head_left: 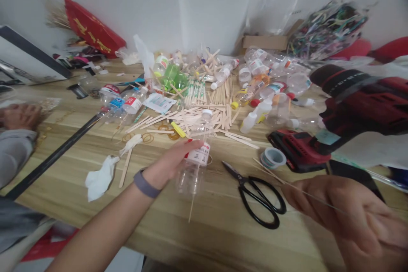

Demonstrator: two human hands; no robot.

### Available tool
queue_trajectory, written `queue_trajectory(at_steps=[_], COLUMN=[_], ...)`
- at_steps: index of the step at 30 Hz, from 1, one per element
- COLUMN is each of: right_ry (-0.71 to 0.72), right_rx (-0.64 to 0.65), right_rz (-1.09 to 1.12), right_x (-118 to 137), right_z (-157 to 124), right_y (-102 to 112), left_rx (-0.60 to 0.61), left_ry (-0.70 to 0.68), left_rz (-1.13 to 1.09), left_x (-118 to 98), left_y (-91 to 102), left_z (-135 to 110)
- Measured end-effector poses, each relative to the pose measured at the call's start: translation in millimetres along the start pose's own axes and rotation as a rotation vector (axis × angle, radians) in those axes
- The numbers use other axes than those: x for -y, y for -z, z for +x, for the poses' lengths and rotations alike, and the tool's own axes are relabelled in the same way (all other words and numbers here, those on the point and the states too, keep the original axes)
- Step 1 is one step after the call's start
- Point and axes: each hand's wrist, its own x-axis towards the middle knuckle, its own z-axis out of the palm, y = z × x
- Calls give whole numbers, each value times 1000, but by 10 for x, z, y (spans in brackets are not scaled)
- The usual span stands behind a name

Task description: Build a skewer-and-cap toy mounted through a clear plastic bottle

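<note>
My left hand (177,155) is wrapped round a clear plastic bottle (188,178) with a white cap and a red-and-white label. The bottle lies or leans on the wooden table with its cap pointing away from me. A thin wooden skewer (191,209) sticks out of its near end. In my closed right hand (344,212) is another thin wooden stick (267,170), its tip pointing left; a fine strand runs over the fingers. Between the hands lie black-handled scissors (259,199), blades partly apart. A small grey-blue cup-like ring (273,158) stands beyond the right hand's stick.
A red-and-black cordless drill (360,110) stands at right. Heaped craft sticks (210,117) and plastic bottles (280,87) cover the table's back. A yellow-handled cutter (177,128) and crumpled tissue (102,178) lie nearer. Another person's hand (22,115) rests at left, beside a long black bar (57,155).
</note>
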Motion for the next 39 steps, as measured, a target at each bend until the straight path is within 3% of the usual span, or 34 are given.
queue_trajectory(at_steps=[2,4,8,10,12,17,19,21,24,26,39], right_ry=[49,64,89,123,134,327,330,208,-142,-282,-674], right_rx=[207,393,591,616,515,-180,-248,-151,251,364,350], right_rz=[301,321,82,-39,-208,-701,-717,-648,-528,-469,24], right_x=[326,486,549,545,518,373,354,369,402,407,300], right_z=[190,253,312,369,429,470,430,381,342,349,364], right_y=[-103,-123,-108,-154,-234,-505,-653,-826,-1073,-1189,-1393], left_rx=[-22,-53,-166,-209,-225,-220,-214,-207,-192,-189,-255], left_ry=[-17,-42,-94,-108,-113,-123,-128,-140,-182,-206,-196], left_rz=[42,89,210,266,306,349,348,346,324,303,244], left_x=[18,39,73,81,84,93,98,103,116,127,163], left_y=[-24,-53,-96,-107,-113,-122,-129,-141,-160,-169,-197], left_z=[26,39,35,25,14,9,17,21,20,25,118])
